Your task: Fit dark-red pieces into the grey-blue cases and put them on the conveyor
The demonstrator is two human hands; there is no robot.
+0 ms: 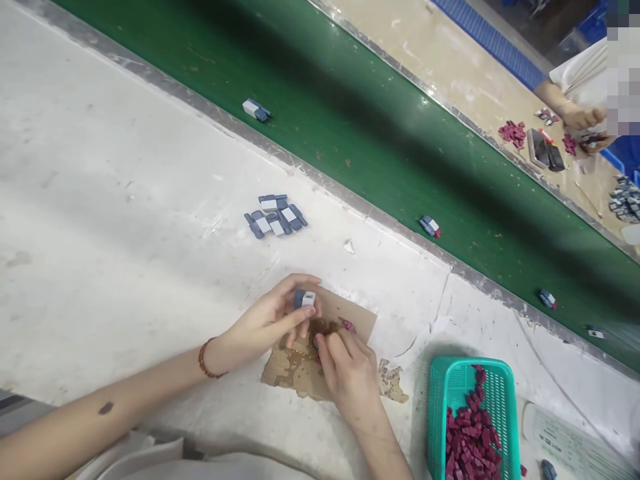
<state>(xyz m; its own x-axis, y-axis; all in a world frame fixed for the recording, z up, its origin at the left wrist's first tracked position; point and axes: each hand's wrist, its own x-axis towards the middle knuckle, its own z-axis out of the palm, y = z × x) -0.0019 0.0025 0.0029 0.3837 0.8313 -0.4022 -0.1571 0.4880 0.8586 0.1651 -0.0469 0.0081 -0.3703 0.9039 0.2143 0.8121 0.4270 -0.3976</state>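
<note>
My left hand (pixel 280 307) holds a small blue-and-white plastic piece (pixel 306 299) between thumb and fingers, above a stained sheet of cardboard (pixel 357 308). Close beside it, my right hand (pixel 350 367) is closed in a pinch low over the brown patch on the cardboard. What its fingertips hold, if anything, is hidden. A small dark-red piece (pixel 349 326) lies on the cardboard just behind the right knuckles. Beyond my hands, several similar blue-and-white pieces (pixel 276 215) rest in a cluster on the white table.
A green basket (pixel 509 380) of dark-red pieces (pixel 473 437) stands at my right. Past the table's metal edge runs a green conveyor belt (pixel 340 147) carrying several blue-and-white pieces. Across it, a co-worker's hands (pixel 585 123) handle something near red piles (pixel 512 133).
</note>
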